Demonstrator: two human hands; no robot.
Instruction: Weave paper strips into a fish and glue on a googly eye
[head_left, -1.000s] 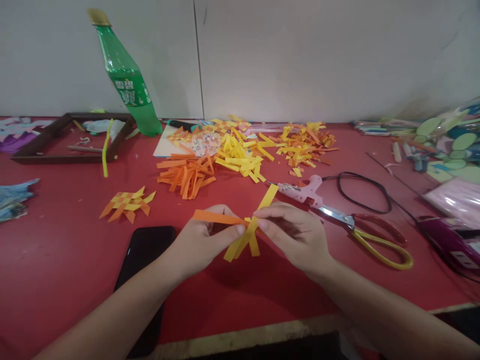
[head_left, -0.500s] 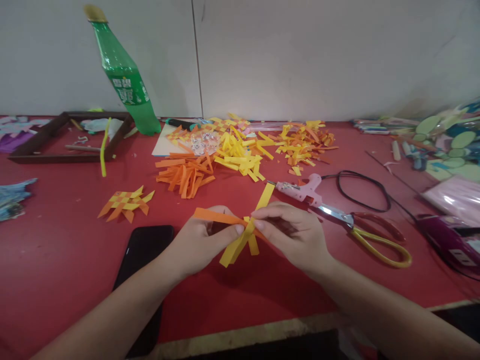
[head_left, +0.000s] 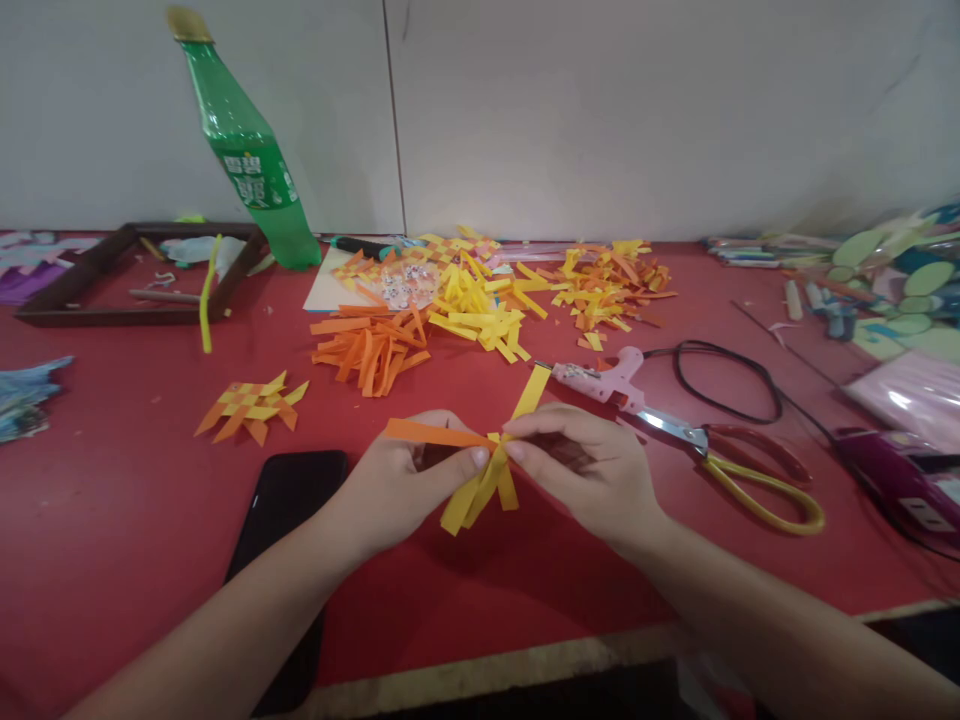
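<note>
Over the front of the red table, my left hand pinches an orange paper strip together with yellow paper strips where they cross. My right hand is closed, thumb against fingertips, on the same crossing. One yellow strip sticks up past the right fingers and others fan downward between the hands. How the strips interlace is partly hidden by the fingertips. To the left lies a woven orange and yellow paper fish. Piles of orange strips and yellow strips lie beyond my hands.
A black phone lies beneath my left forearm. Right of my hands are a pink glue gun with a black cord and scissors. A green bottle stands beside a brown frame. Paper scraps lie near the wall.
The orange strip's end right of the crossing, faintly visible before, is now out of sight behind my right fingers. Both hands stay almost where they were.
</note>
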